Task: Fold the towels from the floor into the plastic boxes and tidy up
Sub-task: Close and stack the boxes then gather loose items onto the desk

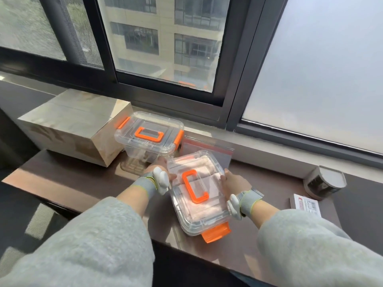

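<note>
A clear plastic box (199, 216) with an orange handle and orange latch sits tilted on the dark table, its lid on. Folded pale pink towels (202, 162) show through the lid. My left hand (163, 164) grips the box's left side and my right hand (234, 181) grips its right side. A second clear plastic box (149, 134) with orange latches and handle stands behind it, lid shut, and looks empty.
A cardboard box (76, 125) stands at the back left by the window sill (269, 146). A flat clear packet (207, 146) lies behind the boxes. A grey tape roll (325, 183) and a small labelled card (306, 206) lie at the right. The table edge (186, 251) runs close to me.
</note>
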